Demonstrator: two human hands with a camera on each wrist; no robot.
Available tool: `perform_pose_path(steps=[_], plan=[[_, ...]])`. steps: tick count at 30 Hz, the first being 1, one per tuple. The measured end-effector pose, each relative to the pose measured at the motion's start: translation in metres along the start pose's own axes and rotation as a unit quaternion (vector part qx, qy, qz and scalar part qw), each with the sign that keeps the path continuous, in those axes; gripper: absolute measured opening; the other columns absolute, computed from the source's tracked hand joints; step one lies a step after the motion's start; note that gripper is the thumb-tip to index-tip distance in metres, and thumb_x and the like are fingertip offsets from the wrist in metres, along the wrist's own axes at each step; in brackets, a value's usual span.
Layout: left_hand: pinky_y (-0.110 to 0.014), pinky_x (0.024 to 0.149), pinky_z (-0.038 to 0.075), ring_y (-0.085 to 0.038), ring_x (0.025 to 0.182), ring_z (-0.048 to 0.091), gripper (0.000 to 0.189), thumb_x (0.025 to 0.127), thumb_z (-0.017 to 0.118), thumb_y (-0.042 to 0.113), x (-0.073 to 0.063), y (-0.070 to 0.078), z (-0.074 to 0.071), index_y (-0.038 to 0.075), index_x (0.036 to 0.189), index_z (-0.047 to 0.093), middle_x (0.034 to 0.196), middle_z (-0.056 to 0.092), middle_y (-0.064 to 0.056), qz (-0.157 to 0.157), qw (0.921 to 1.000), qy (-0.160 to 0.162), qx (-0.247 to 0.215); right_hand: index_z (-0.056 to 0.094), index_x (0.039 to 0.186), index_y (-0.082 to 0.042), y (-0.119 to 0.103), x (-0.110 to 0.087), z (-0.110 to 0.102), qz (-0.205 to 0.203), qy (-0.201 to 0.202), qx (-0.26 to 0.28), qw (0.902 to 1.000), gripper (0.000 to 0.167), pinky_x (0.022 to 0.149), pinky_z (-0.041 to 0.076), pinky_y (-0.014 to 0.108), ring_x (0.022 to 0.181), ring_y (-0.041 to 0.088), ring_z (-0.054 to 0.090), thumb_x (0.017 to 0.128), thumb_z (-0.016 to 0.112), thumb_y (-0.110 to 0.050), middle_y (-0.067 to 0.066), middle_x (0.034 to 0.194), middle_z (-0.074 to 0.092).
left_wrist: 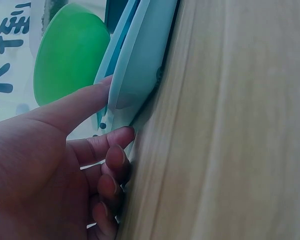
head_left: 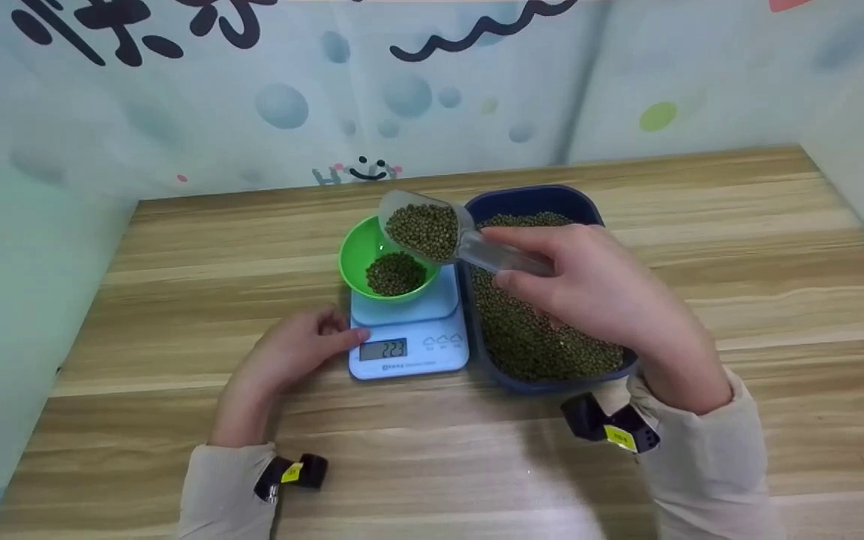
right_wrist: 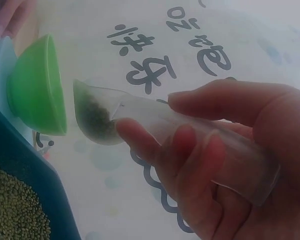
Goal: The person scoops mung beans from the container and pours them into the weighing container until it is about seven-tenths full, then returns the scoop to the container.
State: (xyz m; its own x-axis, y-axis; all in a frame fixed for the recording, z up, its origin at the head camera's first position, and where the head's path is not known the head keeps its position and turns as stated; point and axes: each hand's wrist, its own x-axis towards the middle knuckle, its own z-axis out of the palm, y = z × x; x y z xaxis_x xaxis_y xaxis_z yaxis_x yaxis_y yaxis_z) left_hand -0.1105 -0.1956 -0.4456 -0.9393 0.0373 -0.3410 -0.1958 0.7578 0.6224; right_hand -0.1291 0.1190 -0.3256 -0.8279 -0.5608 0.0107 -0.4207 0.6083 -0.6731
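My right hand (head_left: 589, 281) grips the handle of a clear plastic scoop (head_left: 507, 255) heaped with small green-brown beans (head_left: 424, 231). The scoop's lip is over the light green bowl (head_left: 361, 255), which holds a smaller pile of the same beans (head_left: 396, 274). Under the bowl is a pale blue kitchen scale (head_left: 413, 349); its display seems to read 223. My left hand (head_left: 297, 345) rests at the scale's left edge, thumb on the rim. In the left wrist view, the index fingertip of the hand (left_wrist: 50, 155) is low by the scale's side and the other fingers bend loosely.
A dark blue tub (head_left: 477, 349) full of the same beans stands right beside the scale, beneath my right forearm. The wood-grain tabletop (head_left: 432, 457) meets a printed backdrop (head_left: 252, 135) behind. Each sleeve carries a small black camera (head_left: 293, 474).
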Motion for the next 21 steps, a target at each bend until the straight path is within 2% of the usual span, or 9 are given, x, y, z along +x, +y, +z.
perform_pose_path(steps=[8,18,21], plan=[[-0.03,0.055,0.033,-0.018,0.064,0.042,0.049,0.072,0.06,0.061,-0.0008,0.0005,-0.0001,0.014,0.087,0.056,0.069,0.047,-0.002,-0.005,1.0,0.001,-0.004,0.048,0.128,-0.026,0.0003,0.001,0.0019,0.001,0.008,-0.012,0.9999,0.041,0.039,0.042,0.03,0.042,0.013,0.05,0.087,0.055,-0.027,0.001,0.076,0.06],[-0.03,0.055,0.034,-0.018,0.065,0.043,0.05,0.072,0.06,0.061,-0.0007,0.0006,0.0002,0.013,0.087,0.056,0.07,0.048,-0.003,-0.007,0.9999,0.002,-0.008,0.05,0.126,-0.025,-0.0014,0.0031,0.007,-0.013,0.026,-0.054,0.9981,0.039,0.038,0.036,0.027,0.041,0.01,0.042,0.087,0.055,-0.026,0.0,0.07,0.057],[-0.03,0.055,0.034,-0.018,0.065,0.043,0.051,0.072,0.06,0.061,0.0005,0.0014,0.0006,0.013,0.087,0.056,0.07,0.048,-0.003,-0.008,0.9999,0.0,-0.007,0.05,0.126,-0.024,-0.0017,0.0036,0.0074,-0.016,0.034,-0.069,0.9969,0.039,0.039,0.035,0.027,0.043,0.01,0.041,0.087,0.055,-0.026,-0.001,0.072,0.057]])
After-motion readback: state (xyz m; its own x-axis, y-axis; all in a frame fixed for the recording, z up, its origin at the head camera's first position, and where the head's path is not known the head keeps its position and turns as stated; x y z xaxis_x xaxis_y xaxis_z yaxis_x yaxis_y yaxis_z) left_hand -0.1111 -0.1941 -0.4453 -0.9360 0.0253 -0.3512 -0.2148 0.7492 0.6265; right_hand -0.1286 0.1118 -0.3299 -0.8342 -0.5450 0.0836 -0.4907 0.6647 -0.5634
